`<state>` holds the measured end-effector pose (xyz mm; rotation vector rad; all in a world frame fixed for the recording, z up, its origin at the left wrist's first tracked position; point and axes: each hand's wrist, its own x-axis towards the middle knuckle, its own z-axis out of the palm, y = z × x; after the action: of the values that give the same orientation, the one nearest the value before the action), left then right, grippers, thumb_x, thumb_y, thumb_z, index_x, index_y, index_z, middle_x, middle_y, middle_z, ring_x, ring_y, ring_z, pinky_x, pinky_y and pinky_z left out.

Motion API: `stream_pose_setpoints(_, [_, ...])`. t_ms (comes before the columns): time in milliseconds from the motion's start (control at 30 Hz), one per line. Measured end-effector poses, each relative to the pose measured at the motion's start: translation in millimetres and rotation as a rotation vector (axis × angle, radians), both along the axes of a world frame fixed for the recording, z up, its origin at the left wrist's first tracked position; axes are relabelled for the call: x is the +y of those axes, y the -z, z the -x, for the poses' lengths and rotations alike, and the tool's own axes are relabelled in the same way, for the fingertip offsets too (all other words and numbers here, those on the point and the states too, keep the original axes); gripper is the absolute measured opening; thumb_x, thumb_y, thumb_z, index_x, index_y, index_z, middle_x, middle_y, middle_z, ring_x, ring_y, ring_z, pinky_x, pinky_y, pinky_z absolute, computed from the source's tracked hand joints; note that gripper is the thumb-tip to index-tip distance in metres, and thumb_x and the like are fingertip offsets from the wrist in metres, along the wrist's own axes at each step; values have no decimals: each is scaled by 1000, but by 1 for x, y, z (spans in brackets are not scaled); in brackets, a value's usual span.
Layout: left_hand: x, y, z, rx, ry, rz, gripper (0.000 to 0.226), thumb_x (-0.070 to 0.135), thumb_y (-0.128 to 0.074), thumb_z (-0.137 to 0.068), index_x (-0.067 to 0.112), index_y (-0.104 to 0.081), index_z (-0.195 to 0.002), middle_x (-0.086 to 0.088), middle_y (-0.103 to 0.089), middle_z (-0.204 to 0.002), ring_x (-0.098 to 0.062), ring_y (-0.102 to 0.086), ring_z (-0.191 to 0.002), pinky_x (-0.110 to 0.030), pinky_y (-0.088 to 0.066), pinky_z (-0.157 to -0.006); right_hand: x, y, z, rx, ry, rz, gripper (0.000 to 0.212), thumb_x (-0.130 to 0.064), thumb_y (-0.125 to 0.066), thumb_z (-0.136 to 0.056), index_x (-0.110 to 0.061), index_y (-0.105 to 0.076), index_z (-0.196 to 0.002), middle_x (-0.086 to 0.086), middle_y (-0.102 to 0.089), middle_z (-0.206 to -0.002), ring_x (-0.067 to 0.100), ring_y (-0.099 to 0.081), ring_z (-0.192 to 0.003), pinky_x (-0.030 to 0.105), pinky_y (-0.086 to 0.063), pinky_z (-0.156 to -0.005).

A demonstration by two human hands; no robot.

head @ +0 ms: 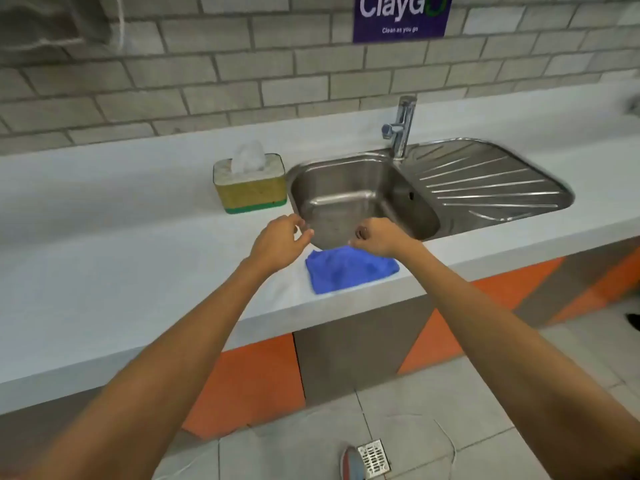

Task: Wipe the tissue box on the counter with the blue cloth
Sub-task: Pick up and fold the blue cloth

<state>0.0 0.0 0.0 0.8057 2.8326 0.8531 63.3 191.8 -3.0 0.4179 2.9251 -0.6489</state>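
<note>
both bare forearms reach forward from the lower corners of the view and converge over the front edge of the counter. the left hand hovers with its back to the camera, fingers loosely curled and parted, holding nothing. the right hand hangs beside it, just above the folded blue microfibre cloth; its fingers are bent inward toward the palm, and whether they pinch the cloth's far edge or simply close on air cannot be told from here. a dark ring shows on one of its fingers.

the cloth lies on the pale grey smooth counter, close to the front lip and just in front of the stainless steel sink basin. the yellow woven-look tissue box with a green base stands upright on the counter, just beside the sink's left rim and well beyond both hands, a white tissue puffing up from its top slot.

a chrome tap rises behind the basin, and a ribbed steel draining board spreads to the right. the wall is grey brick-pattern tile with a purple sign reading "claygo, clean as you go". below the counter the front panels are grey and orange. the floor is pale square tile with a metal drain grate.
</note>
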Motion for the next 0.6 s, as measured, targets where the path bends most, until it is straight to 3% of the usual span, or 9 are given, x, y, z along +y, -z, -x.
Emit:
stream_pose_setpoints(100, [11, 22, 3, -88, -26, 63, 41, 33, -54, -91, 6, -56, -123, -15, -59, -125, -28, -58, -112, -36, -47, -93, 15, 17, 7, -79, 13, -36, 43, -30, -56, -91, -2, -55, -124, 17, -58, -128, 32, -54, -118, 35, -42, -95])
stream_pose_setpoints(133, [14, 31, 1, -117, -30, 90, 42, 32, -54, -91, 6, -56, -123, -15, -57, -126, -29, -57, -113, -36, -46, -95, 19, 23, 8, -108, 19, -43, 46, -27, -55, -92, -1, -52, -129, 18, -56, -133, 32, -51, -122, 35, -41, -98])
stream_pose_setpoints(367, [42, 76, 12, -162, -3, 307, 51, 38, -54, -90, 8, -49, -130, -14, -48, -132, -28, -49, -119, -35, -43, -97, 54, 55, 37, -300, -47, -45, 45, -20, -50, -89, -3, -51, -130, 17, -55, -134, 33, -52, -122, 42, -43, -103])
stream_pose_setpoints(500, [53, 82, 24, -176, -5, 412, 53, 39, -60, -85, 10, -51, -128, -14, -53, -126, -28, -49, -116, -35, -44, -91, 67, 67, 53, -314, -124, 13, 42, -19, -57, -83, 3, -60, -119, 20, -64, -121, 33, -59, -111, 45, -48, -98])
stream_pose_setpoints(567, [56, 82, 31, -235, -39, 395, 50, 37, -66, -81, 9, -55, -121, -12, -58, -120, -28, -53, -111, -33, -44, -84, 72, 69, 60, -299, -164, 26, 42, -19, -63, -80, 1, -64, -117, 16, -67, -116, 30, -61, -108, 39, -50, -92])
stream_pose_setpoints(600, [57, 80, 33, -273, -58, 376, 45, 36, -68, -79, 9, -59, -113, -12, -61, -113, -27, -56, -104, -32, -42, -77, 74, 69, 63, -288, -189, 19, 38, -20, -66, -78, 0, -67, -111, 15, -69, -106, 28, -63, -100, 34, -51, -83])
